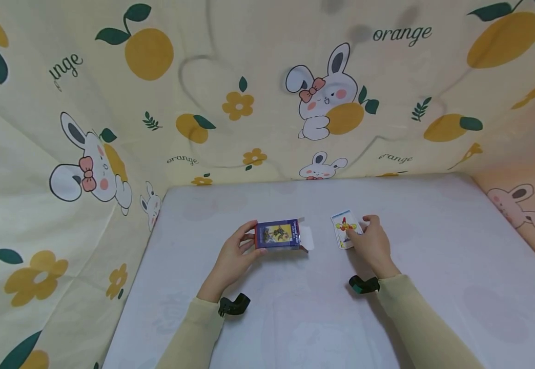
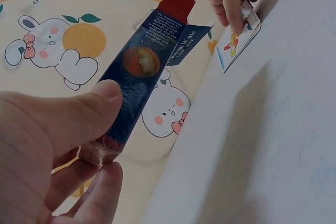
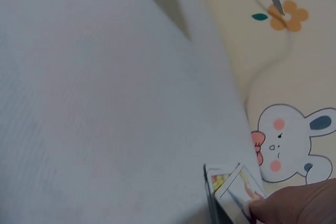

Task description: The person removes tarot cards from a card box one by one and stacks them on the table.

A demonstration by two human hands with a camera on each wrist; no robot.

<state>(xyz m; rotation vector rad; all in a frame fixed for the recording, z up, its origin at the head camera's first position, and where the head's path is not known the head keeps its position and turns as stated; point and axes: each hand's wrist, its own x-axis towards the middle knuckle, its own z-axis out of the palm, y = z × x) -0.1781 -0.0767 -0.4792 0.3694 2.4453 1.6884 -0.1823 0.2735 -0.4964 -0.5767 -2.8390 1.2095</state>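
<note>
A dark blue card box [image 1: 276, 234] with a yellow picture on its front is gripped at its left end by my left hand [image 1: 237, 256]. In the left wrist view the thumb lies along the box's printed narrow side [image 2: 128, 82], with fingers beneath. The box's right end stands open, its red end flap [image 2: 178, 6] folded out. To the right, my right hand [image 1: 374, 246] pinches a small stack of picture cards [image 1: 345, 225], thumb on top. In the right wrist view the cards [image 3: 239, 195] are slightly fanned, and most of that hand is out of frame.
A white-covered table [image 1: 323, 312] lies under both hands. Behind it and at the sides hangs a cream cloth [image 1: 258, 61] printed with rabbits and oranges. Each wrist bears a small black camera mount [image 1: 234, 305].
</note>
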